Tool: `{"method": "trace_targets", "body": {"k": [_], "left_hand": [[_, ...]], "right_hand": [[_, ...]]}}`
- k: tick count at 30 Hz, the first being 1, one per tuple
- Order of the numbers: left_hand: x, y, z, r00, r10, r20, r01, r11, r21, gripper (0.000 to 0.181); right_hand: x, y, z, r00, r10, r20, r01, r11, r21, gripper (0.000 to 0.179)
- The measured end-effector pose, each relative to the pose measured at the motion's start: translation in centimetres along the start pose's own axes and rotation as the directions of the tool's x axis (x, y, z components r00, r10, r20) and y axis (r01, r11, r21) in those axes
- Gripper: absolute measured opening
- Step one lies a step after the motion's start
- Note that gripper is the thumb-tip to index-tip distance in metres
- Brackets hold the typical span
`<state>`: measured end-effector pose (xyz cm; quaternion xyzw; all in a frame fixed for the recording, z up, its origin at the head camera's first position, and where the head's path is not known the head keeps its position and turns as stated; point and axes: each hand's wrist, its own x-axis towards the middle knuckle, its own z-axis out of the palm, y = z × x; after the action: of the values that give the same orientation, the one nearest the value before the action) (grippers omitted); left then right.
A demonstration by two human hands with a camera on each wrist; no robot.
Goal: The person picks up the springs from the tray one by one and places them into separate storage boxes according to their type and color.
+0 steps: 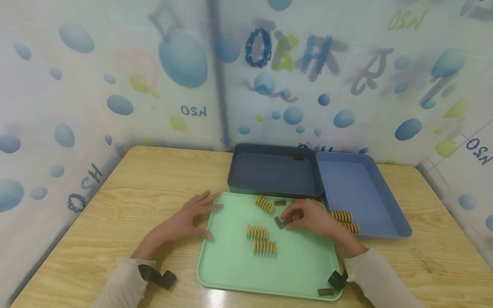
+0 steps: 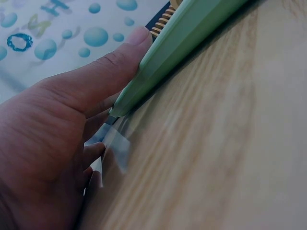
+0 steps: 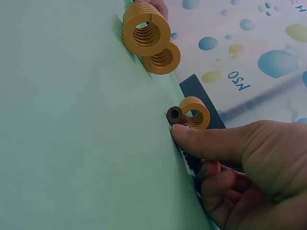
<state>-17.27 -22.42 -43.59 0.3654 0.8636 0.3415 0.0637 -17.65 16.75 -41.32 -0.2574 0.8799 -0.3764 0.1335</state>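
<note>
My right hand [image 1: 308,217] is over the light green tray [image 1: 231,269], its thumb and fingers pinching a small dark spring [image 1: 288,221]. Right beside that lies another small dark spring [image 1: 279,222], with its end toward the camera in the right wrist view. A third dark spring [image 1: 280,203] lies near the tray's far edge, next to a large yellow spring [image 1: 265,204]. Two more yellow springs, one farther [image 1: 257,232] and one nearer [image 1: 265,247], lie mid-tray. My left hand [image 1: 188,218] rests at the tray's left edge, fingers spread, thumb [image 2: 139,38] on the rim.
Behind the green tray stands a dark navy tray [image 1: 273,171] with one dark spring [image 1: 298,157]. To its right, a blue tray [image 1: 366,196] holds two yellow springs [image 1: 341,216]. One dark spring [image 1: 325,292] lies in the green tray's near right corner. A patterned curtain hangs behind the wooden table [image 1: 154,171].
</note>
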Motion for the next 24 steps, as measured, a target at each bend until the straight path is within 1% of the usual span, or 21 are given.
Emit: {"method": "trace_targets", "body": {"k": [4, 9, 14, 16, 19, 24], "left_hand": [[0.0, 0.1, -0.1, 1.0, 0.003, -0.002, -0.003, 1.0, -0.003, 0.078], [0.0, 0.1, -0.1, 1.0, 0.002, -0.004, -0.002, 1.0, -0.002, 0.077], [-0.1, 0.1, -0.1, 1.0, -0.002, -0.007, 0.002, 1.0, -0.01, 0.077], [-0.1, 0.2, -0.1, 1.0, -0.006, -0.005, 0.006, 1.0, -0.008, 0.077], [-0.1, 0.2, -0.2, 1.0, -0.011, -0.003, 0.011, 1.0, -0.003, 0.077], [-0.1, 0.1, 0.0, 1.0, -0.002, -0.002, 0.002, 1.0, 0.002, 0.077]], "right_hand": [[0.0, 0.1, 0.0, 1.0, -0.015, 0.009, 0.015, 1.0, -0.009, 0.017], [0.0, 0.4, -0.1, 0.998, -0.044, 0.032, 0.044, 0.999, 0.01, 0.016], [0.1, 0.5, -0.4, 0.996, -0.079, 0.047, 0.075, 0.994, 0.074, 0.018], [0.1, 0.3, -0.6, 0.994, -0.099, 0.038, 0.095, 0.991, 0.099, 0.019], [0.1, 0.0, -0.9, 0.992, -0.127, 0.011, 0.125, 0.987, 0.104, 0.019], [0.0, -0.7, -1.8, 0.988, -0.146, -0.049, 0.151, 0.982, 0.118, 0.016]]}}
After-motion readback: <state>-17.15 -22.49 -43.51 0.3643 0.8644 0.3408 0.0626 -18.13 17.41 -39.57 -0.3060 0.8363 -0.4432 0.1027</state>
